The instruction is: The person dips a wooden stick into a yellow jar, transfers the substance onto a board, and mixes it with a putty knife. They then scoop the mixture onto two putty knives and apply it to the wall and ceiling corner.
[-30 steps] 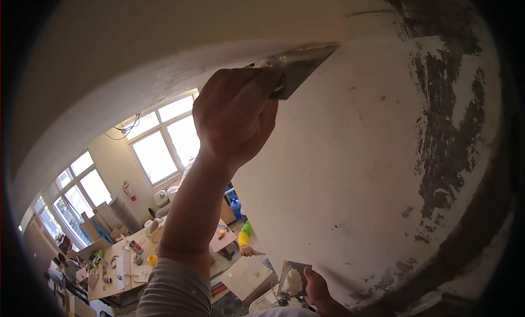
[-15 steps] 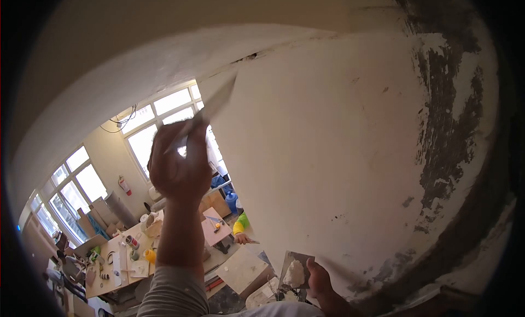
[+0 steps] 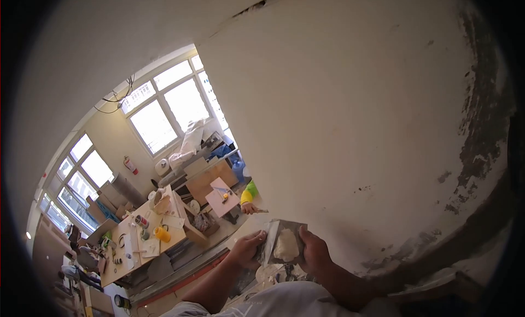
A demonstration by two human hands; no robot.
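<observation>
In front of my chest, my right hand (image 3: 317, 252) grips the edge of a dark square plate (image 3: 296, 228), thumb on top. A lump of off-white putty (image 3: 286, 246) lies on that plate. My left hand (image 3: 249, 250) is closed around a putty knife (image 3: 269, 243), whose pale, wide blade stands against the plate's left side, beside the putty. The knife's handle is hidden in my fingers. Behind both hands rises a smooth off-white wall (image 3: 328, 125), with a dark, rough patch (image 3: 481, 131) along its right side.
A cracked hole (image 3: 250, 8) marks the wall's top edge. Past the wall's left edge, another person's hand (image 3: 249, 208) in a yellow sleeve holds a thin tool. Lower left stands a worktable (image 3: 117, 229) crowded with cans and tools, including a yellow container (image 3: 162, 234). Windows (image 3: 153, 125) lie beyond.
My left hand has come down from the top of the wall with the putty knife, to the plate. My right hand still holds the plate and putty. The view has tilted down.
</observation>
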